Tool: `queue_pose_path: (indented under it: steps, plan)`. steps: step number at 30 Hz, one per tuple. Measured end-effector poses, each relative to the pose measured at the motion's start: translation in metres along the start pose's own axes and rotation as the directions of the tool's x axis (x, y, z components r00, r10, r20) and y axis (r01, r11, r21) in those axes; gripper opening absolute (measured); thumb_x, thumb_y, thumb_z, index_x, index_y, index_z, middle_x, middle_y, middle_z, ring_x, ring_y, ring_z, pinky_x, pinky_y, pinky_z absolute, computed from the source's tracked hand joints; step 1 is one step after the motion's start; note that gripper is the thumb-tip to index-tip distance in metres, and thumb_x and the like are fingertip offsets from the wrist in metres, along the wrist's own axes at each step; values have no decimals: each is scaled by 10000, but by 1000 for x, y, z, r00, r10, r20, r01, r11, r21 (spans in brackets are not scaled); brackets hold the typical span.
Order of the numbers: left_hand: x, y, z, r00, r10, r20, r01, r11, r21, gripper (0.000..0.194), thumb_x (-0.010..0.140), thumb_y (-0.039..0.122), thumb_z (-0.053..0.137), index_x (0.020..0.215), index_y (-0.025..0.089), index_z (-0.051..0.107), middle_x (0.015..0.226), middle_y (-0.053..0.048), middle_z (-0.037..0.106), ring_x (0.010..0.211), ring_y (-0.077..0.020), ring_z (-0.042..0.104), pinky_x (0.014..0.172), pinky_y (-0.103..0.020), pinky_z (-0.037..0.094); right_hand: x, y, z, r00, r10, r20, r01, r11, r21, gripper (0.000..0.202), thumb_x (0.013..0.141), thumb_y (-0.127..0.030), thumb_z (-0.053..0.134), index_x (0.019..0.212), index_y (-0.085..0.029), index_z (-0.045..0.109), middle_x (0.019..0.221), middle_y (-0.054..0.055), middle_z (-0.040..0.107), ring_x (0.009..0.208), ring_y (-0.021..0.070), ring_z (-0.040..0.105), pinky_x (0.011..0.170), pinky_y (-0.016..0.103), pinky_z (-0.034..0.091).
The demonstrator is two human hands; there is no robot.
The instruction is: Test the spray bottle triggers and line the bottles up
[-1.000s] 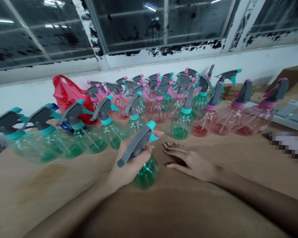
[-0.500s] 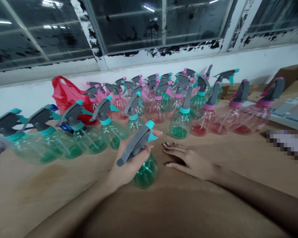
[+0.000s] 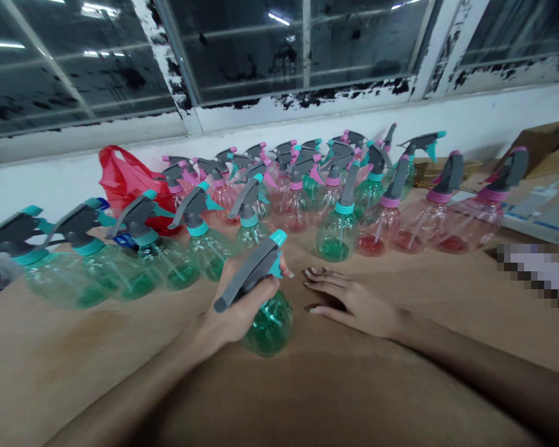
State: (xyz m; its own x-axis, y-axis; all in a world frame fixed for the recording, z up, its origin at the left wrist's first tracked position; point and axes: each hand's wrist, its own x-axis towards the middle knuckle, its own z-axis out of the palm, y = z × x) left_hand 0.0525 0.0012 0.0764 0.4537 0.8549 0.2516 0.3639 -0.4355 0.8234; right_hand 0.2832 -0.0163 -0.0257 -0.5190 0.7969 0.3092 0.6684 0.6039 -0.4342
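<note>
My left hand [image 3: 242, 304] is wrapped round the neck of a green spray bottle [image 3: 271, 326] with a grey head and turquoise nozzle, its fingers curled at the turquoise trigger. The bottle is upright on the table, with green liquid inside. My right hand [image 3: 354, 301] lies palm down on the tabletop to the right of it, fingers stretched out and holding nothing. Just beyond the right hand stands another green spray bottle [image 3: 337, 239], and beside that a pink spray bottle [image 3: 379, 233].
A row of green spray bottles [image 3: 168, 264] lines the left side of the wooden table [image 3: 279, 403]. Several pink and green bottles crowd together at the back near a red plastic bag [image 3: 125, 180]. Cardboard [image 3: 547, 149] and a white tray [image 3: 535, 226] are at the right.
The fingers of my left hand have curled in, and the trigger now sits closer to the bottle's neck. My right hand stays flat on the table.
</note>
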Motion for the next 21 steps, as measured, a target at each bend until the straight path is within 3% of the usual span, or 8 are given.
queue_pose_path:
  steps: [3, 7, 14, 21]
  plan:
    - [-2, -1, 2, 998, -58, -19, 57, 997, -42, 112, 799, 337, 508, 781, 236, 553, 660, 10, 544, 633, -171, 567, 616, -285, 475, 0, 0, 0, 1000, 6, 8, -6, 1000, -3, 525, 903, -506, 459, 1322, -191, 496, 1395, 90, 488, 1328, 217, 389, 1107, 438, 329]
    - [-3, -1, 3, 997, -52, -61, 52, 999, 3, 92, 785, 328, 515, 789, 252, 567, 651, 11, 567, 611, -179, 564, 564, -283, 443, -1, 1, 1, 999, -13, -29, 13, 1000, 11, 503, 901, -494, 473, 1325, -224, 492, 1376, 76, 512, 1317, 227, 406, 1107, 459, 323]
    - [-4, -1, 2, 999, -28, -33, 29, 999, 30, 104, 832, 319, 518, 790, 255, 588, 764, 1, 630, 676, -175, 590, 634, -284, 458, 0, 2, 2, 1000, -14, -18, 14, 1000, 10, 522, 901, -489, 476, 1341, -209, 470, 1384, 83, 502, 1322, 225, 398, 1107, 462, 321]
    - [-4, -4, 3, 999, -33, -39, 34, 999, 23, 122, 820, 317, 514, 805, 246, 613, 729, 3, 630, 665, -179, 597, 633, -298, 470, 0, 2, 2, 1000, -15, -20, 16, 1000, 5, 506, 903, -482, 475, 1334, -216, 478, 1374, 82, 513, 1316, 225, 407, 1106, 458, 326]
